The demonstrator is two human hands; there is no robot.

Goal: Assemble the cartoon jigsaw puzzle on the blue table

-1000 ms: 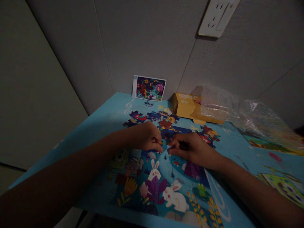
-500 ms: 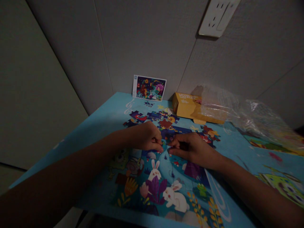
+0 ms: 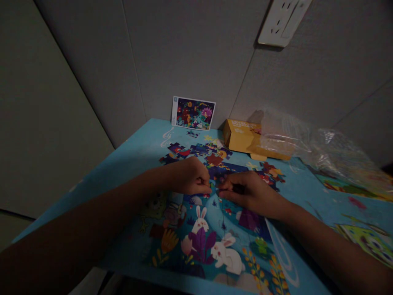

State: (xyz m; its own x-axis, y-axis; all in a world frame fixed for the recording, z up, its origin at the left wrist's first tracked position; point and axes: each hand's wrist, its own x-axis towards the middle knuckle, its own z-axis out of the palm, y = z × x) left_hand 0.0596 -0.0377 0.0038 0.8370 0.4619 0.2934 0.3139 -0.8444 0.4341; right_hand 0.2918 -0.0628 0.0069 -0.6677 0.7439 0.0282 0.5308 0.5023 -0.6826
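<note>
A partly joined jigsaw (image 3: 211,237) with white rabbits and flowers lies on the blue table (image 3: 135,151). My left hand (image 3: 190,177) rests at the puzzle's far edge with its fingers curled in a pinch. My right hand (image 3: 245,190) lies just right of it, fingers bent and pressed together at the same spot. The fingertips of both hands nearly meet over a dark puzzle piece (image 3: 215,190), too dim to make out clearly. Loose dark pieces (image 3: 202,151) lie scattered beyond my hands.
A reference picture card (image 3: 193,113) leans against the grey wall at the back. A yellow cardboard box (image 3: 245,139) lies right of it, with a crumpled clear plastic bag (image 3: 319,155) beside it. A wall socket (image 3: 282,20) sits above. The table's near edge is close below.
Both hands stay almost still at the puzzle's far edge; the fingertips have drawn slightly closer together.
</note>
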